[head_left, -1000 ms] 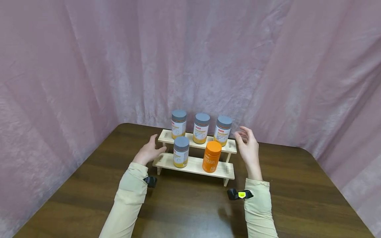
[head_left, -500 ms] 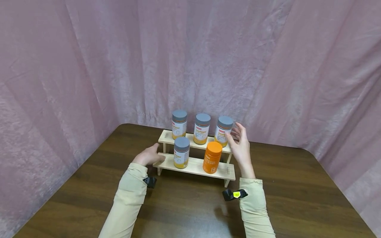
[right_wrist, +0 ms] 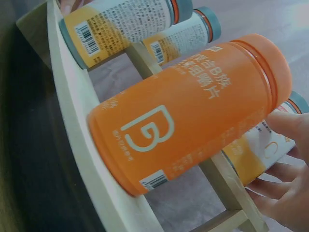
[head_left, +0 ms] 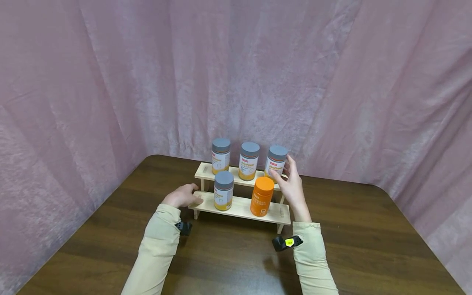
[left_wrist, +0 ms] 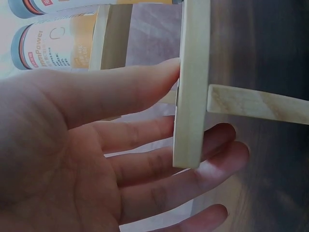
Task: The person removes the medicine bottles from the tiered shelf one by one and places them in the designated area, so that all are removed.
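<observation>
A two-tier wooden display stand [head_left: 242, 207] carries jars on both steps. My left hand [head_left: 181, 196] holds the left end of its lower step; in the left wrist view the thumb [left_wrist: 159, 79] lies against the board and fingers pass behind it. My right hand [head_left: 293, 189] grips the grey-lidded supplement jar [head_left: 275, 165] at the right of the upper step, thumb in front and fingers behind. An orange bottle [right_wrist: 188, 111] stands on the lower step, partly covering that jar in the right wrist view.
Two more grey-lidded jars, a left one [head_left: 221, 157] and a middle one [head_left: 248, 162], stand on the upper step. Another grey-lidded jar [head_left: 223, 192] stands on the lower step, left of the orange bottle. The brown table [head_left: 354, 229] reaches back to a pink curtain [head_left: 236, 73].
My right hand has moved left from beside the stand onto the right upper jar. My left hand has lowered onto the lower step's left end. The jars keep their places on the stand.
</observation>
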### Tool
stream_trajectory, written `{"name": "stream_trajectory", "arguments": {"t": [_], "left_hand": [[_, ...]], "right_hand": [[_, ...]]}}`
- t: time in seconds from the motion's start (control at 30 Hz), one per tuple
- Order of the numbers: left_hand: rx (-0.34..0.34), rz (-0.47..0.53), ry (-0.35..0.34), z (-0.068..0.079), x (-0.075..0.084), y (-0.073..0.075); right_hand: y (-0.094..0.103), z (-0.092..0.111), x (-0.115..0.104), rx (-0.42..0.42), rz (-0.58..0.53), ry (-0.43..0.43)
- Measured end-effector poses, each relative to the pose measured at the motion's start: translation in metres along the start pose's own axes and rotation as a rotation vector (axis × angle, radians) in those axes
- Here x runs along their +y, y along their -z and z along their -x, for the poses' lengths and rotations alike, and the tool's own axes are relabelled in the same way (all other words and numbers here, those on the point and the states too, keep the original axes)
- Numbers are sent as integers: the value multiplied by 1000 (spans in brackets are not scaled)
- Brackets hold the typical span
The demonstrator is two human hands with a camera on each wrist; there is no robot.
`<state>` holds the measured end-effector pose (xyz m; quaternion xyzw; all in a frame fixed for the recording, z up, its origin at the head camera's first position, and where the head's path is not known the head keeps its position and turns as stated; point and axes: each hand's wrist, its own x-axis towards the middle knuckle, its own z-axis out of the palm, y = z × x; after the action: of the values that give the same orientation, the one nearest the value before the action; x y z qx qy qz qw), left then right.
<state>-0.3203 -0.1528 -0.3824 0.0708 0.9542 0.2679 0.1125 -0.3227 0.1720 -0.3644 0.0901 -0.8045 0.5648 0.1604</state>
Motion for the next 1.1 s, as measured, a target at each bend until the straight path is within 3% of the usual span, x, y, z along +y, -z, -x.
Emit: {"name": "stream_trajectory", "arguments": {"t": [0.37, 0.9, 1.1], "left_hand": [[-10, 6, 10, 1, 1, -1], [-3, 19, 7, 2, -1, 4], [-18, 17, -2, -6, -9, 2]], "right_hand": [[-6, 1, 2, 146, 52, 85], [8, 4, -5, 193, -11, 31], [19, 11, -9, 165, -28, -5]]}}
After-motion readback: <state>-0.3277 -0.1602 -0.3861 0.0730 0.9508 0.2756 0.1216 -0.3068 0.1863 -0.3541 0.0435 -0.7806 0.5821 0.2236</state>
